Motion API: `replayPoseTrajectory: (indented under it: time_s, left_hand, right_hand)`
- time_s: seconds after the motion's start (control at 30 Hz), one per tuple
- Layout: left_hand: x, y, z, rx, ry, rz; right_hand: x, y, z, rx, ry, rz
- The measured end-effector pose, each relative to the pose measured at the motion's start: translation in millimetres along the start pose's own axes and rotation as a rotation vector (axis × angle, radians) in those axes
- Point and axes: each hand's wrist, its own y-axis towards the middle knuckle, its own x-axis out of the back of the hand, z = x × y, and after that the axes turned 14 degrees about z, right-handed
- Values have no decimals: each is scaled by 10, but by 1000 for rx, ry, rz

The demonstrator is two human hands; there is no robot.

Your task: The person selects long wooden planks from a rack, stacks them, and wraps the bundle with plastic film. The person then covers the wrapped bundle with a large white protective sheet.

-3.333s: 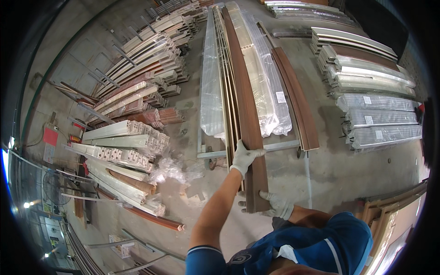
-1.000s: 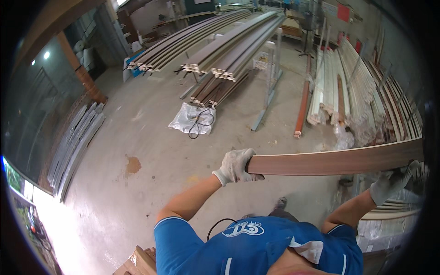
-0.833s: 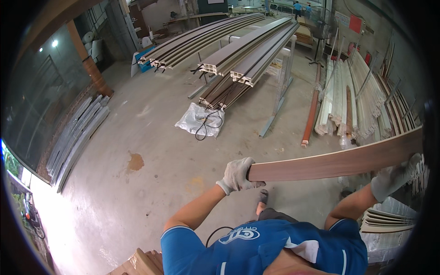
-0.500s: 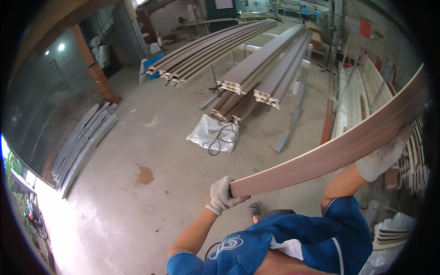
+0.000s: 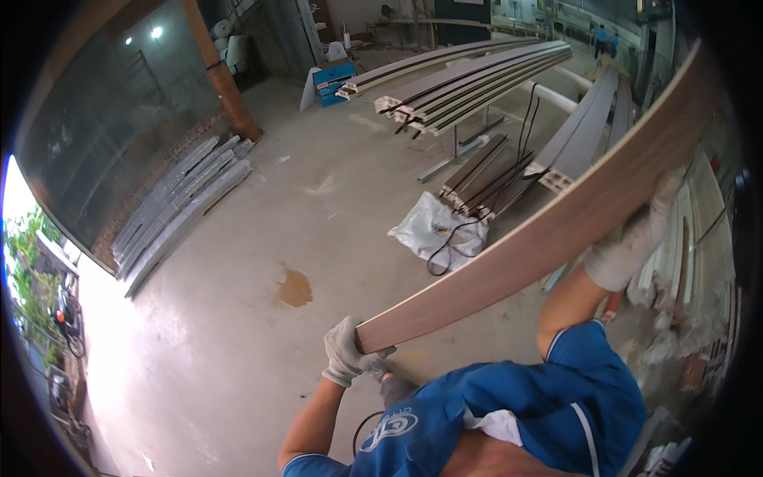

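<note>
A long brown wood-grain board (image 5: 509,262) stretches across my front, from low at the centre up to the far right. My left hand (image 5: 345,354), in a pale work glove, is closed around the board's near end, thumb side against its edge. Further along, my gloved right hand (image 5: 636,242) holds the board from below and behind; its fingertips are partly hidden. The board's far end runs into the dark rim at the upper right.
Stacks of long profiles (image 5: 445,103) rest on supports ahead, beside a white plastic bag (image 5: 441,226) with a black cable. Wrapped grey bundles (image 5: 187,207) lie on the left floor. A brown stain (image 5: 295,288) marks the concrete. More strips (image 5: 691,230) stand at right; two people are far off.
My view has turned left, so the stacks and bag appear further right. The board is still in both hands and now tilts more steeply up to the right.
</note>
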Motion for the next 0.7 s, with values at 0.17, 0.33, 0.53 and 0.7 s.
replayPoseTrajectory:
  time_s: [0.17,0.33,0.53,0.7]
  left_hand:
    - [961,70,1174,76,14,-13]
    - [1537,401,1999,118,-34,80]
    - [1889,1052,2955,249,-56,174]
    - [2056,2059,3730,225,-98,192]
  right_hand:
    - [-1296,-525,-666,-146,39,61]
    - [-2115,-705,-1362,-322,122,125]
    - [-2807,-769,-2592,-412,160,122]
    - [-3288,-580,-3869,-445,254,120]
